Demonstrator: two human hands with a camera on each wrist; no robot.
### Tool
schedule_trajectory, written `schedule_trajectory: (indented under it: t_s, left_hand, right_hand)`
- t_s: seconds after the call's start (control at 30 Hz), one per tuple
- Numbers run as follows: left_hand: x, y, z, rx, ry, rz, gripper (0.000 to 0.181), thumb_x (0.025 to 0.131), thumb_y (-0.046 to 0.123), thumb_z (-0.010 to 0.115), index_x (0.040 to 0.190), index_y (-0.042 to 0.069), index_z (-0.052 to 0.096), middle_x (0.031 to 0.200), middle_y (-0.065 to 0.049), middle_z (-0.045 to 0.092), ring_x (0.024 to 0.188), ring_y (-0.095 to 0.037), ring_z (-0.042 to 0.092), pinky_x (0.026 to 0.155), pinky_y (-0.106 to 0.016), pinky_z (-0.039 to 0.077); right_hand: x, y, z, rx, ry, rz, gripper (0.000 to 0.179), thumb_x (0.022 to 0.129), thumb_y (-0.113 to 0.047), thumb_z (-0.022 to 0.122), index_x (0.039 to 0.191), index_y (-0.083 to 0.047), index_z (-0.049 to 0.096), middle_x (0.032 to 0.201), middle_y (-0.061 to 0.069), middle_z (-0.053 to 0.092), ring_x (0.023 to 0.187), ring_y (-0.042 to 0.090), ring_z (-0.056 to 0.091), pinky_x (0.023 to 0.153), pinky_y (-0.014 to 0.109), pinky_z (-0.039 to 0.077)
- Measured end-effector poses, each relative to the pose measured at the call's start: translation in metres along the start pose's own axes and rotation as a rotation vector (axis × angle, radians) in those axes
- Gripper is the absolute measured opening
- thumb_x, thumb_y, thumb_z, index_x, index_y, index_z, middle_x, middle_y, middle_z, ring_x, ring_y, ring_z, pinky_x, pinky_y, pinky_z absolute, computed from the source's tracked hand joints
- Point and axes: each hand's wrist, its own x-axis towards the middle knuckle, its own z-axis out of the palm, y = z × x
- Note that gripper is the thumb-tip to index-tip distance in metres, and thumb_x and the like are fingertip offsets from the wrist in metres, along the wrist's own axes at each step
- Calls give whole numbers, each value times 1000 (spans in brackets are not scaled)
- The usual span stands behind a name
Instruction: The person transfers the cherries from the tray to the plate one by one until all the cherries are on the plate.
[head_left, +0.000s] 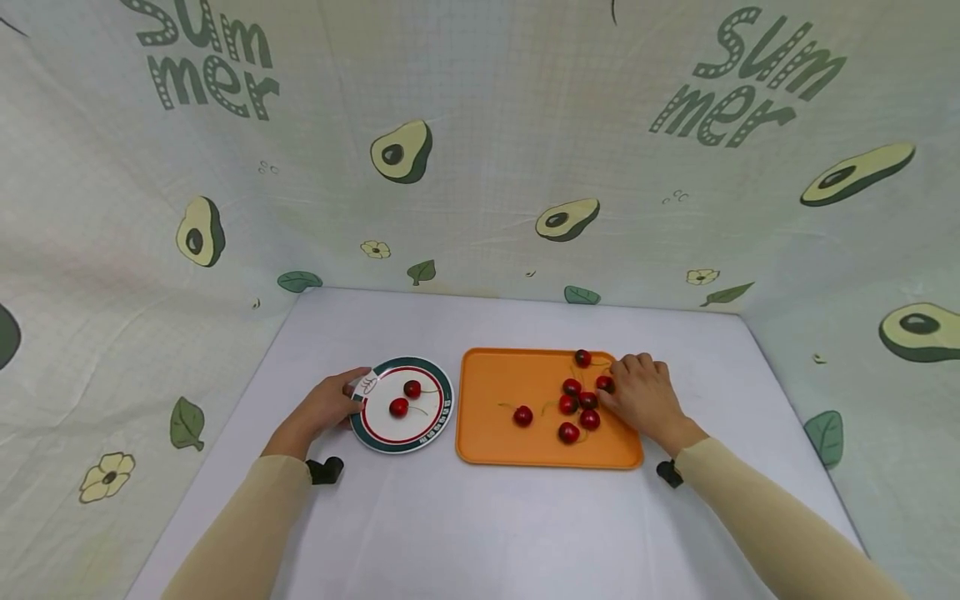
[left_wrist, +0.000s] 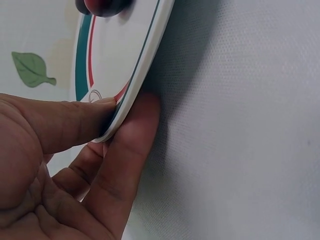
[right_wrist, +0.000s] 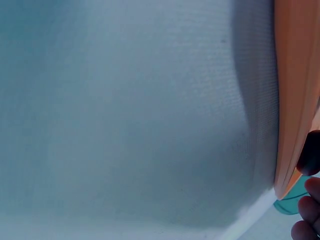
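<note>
My left hand (head_left: 327, 406) grips the left rim of a round white plate (head_left: 390, 429) with a green and red border. In the left wrist view, the thumb (left_wrist: 75, 120) lies on top of the rim and fingers are underneath. Two cherries (head_left: 412, 389) with stems lie on the plate. My right hand (head_left: 647, 395) is over the right side of an orange tray (head_left: 495, 375), fingers curled. A dark red cherry (head_left: 605, 383) sits between its thumb and forefinger. The right wrist view catches only some fingertips (right_wrist: 307, 210) beside a dark cherry (right_wrist: 310, 152).
Several more cherries (head_left: 568, 405) cluster on the tray's right half, and a single cherry (head_left: 522, 416) lies left of them. Plate and tray stand side by side on a white table (head_left: 480, 533). Behind the table hangs a cloth (head_left: 480, 167) printed with avocados.
</note>
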Motion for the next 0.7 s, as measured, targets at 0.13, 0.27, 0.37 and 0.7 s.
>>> schedule_trajectory:
  t_s: [0.13, 0.27, 0.37, 0.7]
  left_hand:
    - [1, -1, 0, 23, 4, 8, 73, 97, 3, 67, 163, 14, 39, 120, -23, 57, 86, -25, 63, 70, -31, 56]
    - [2, -1, 0, 45, 11, 4, 72, 97, 4, 66, 163, 14, 40, 123, -24, 58, 84, -24, 64, 69, -30, 56]
    - [2, 0, 1, 56, 16, 4, 72, 97, 3, 66, 163, 13, 40, 124, -25, 59, 82, -24, 65, 68, -30, 57]
    - [-3, 4, 2, 70, 27, 17, 71, 96, 3, 66, 162, 11, 40, 119, -24, 60, 81, -24, 64, 69, -32, 55]
  right_hand:
    - [0, -1, 0, -3, -6, 1, 55, 96, -44, 74, 121, 4, 64, 118, 24, 63, 113, 45, 53, 98, 63, 46]
    - [-1, 0, -1, -4, -3, -1, 55, 96, -44, 74, 120, 4, 64, 117, 24, 64, 113, 44, 53, 97, 63, 46]
    - [-1, 0, 0, -14, -5, -3, 55, 96, -44, 74, 119, 4, 63, 116, 23, 63, 112, 44, 53, 97, 62, 47]
    - [0, 0, 1, -19, 4, 7, 55, 97, -47, 72, 116, 5, 64, 111, 22, 64, 109, 43, 53, 96, 60, 47]
